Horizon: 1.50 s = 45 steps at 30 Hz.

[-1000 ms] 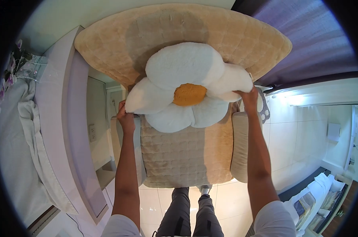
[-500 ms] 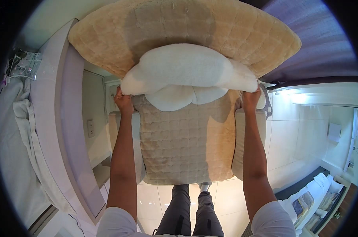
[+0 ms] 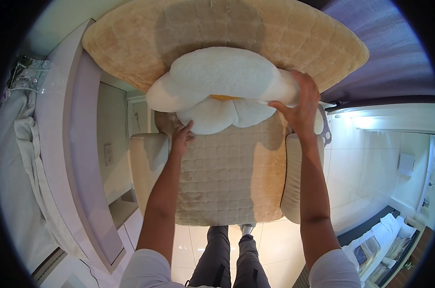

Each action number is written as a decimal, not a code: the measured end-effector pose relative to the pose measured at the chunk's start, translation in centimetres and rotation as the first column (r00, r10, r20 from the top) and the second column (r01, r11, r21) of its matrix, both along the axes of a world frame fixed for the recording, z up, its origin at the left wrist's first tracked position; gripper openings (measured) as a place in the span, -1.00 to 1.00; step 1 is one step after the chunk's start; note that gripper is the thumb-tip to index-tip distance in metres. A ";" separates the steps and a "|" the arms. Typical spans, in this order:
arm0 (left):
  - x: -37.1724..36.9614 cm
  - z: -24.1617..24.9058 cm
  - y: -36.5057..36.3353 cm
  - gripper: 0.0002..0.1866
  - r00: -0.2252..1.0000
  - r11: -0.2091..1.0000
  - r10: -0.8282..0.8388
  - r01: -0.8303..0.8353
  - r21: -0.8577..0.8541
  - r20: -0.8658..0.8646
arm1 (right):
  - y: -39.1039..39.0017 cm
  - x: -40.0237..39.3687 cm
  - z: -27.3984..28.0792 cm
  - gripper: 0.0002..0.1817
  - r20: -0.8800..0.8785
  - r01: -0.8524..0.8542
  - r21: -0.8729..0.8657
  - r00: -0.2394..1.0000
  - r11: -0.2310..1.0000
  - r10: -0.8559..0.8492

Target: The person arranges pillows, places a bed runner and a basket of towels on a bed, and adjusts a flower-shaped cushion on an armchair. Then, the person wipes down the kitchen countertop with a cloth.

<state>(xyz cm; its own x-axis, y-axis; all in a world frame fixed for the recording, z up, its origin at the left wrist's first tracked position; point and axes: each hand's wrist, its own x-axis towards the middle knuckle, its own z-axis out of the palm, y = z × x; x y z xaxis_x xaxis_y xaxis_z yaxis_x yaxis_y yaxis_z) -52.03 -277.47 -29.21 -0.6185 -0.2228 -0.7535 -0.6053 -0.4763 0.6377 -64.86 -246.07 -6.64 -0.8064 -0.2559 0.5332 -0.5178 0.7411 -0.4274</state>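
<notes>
A white plush cushion point(image 3: 222, 72) leans on the back of a sofa chair with a beige quilted cover point(image 3: 227, 173). Its long upper roll arches over two rounded lower lobes, and a strip of yellow shows between them. My right hand point(image 3: 301, 98) is wrapped around the roll's right end, fingers over the top and thumb along the underside. At the bottom edge of the left lobe is my left hand point(image 3: 181, 137), its fingers apart and the fingertips right at the plush. The cushion's back side is hidden.
Padded armrests flank the seat, the left armrest point(image 3: 150, 149) and the right armrest point(image 3: 294, 177). A pale ledge point(image 3: 78, 144) runs along the left, beside a bed with white bedding point(image 3: 16, 158). A purple curtain point(image 3: 395, 53) hangs at upper right. Folded items point(image 3: 380, 245) fill a low shelf at lower right.
My left hand has let go of the roll's left end and moved down and right to the lower lobe. My right hand has shifted up around the right end. The yellow strip has come into view.
</notes>
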 end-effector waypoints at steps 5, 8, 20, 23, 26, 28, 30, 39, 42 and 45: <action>-1.4 0.0 3.6 -0.50 0.976 0.982 0.174 -0.181 -0.045 -0.131 | -2.4 -1.9 -0.4 -0.37 -0.009 -0.011 0.261 1.000 0.965 0.014; -0.7 1.0 3.9 -0.52 0.952 0.962 0.273 -0.271 0.035 -0.137 | -2.8 -2.0 2.2 -0.58 -0.044 -0.094 0.160 0.994 0.983 0.103; 0.9 -3.4 4.4 -0.47 0.947 0.937 0.319 -0.319 -0.145 -0.020 | -3.7 -3.3 -2.2 -0.48 -0.007 -0.105 0.314 0.994 0.944 0.113; 1.3 -3.2 4.5 -0.45 0.956 0.938 0.292 -0.293 -0.184 -0.031 | -4.3 -3.2 -1.1 -0.47 0.071 -0.055 0.361 0.997 0.931 0.032; 1.4 -2.3 5.2 -0.45 0.938 0.926 0.344 -0.347 -0.145 -0.047 | -5.2 -2.3 1.0 -0.30 0.045 -0.113 0.284 0.993 0.952 0.105; 1.5 -1.3 5.5 -0.45 0.930 0.919 0.364 -0.367 -0.145 -0.045 | -5.7 -2.2 1.6 -0.22 0.079 -0.147 0.278 0.988 0.949 0.130; 1.6 0.3 5.7 -0.47 0.940 0.928 0.338 -0.324 -0.185 0.050 | -6.1 -2.3 1.8 -0.15 0.112 -0.178 0.267 0.982 0.947 0.153; 3.2 -1.6 4.5 -0.73 0.843 0.896 0.444 -0.417 0.154 -0.303 | -6.8 -2.1 0.3 -0.49 0.059 -0.286 -0.033 0.956 0.958 0.288; 3.4 -4.5 4.7 -0.75 0.825 0.861 0.509 -0.484 0.156 -0.246 | -6.4 -2.6 -1.0 -0.52 0.102 -0.365 -0.151 0.919 0.919 0.381; 3.7 -6.4 4.2 -0.73 0.840 0.866 0.498 -0.494 0.074 -0.217 | -6.3 -2.5 -1.2 -0.54 0.093 -0.392 -0.197 0.905 0.899 0.415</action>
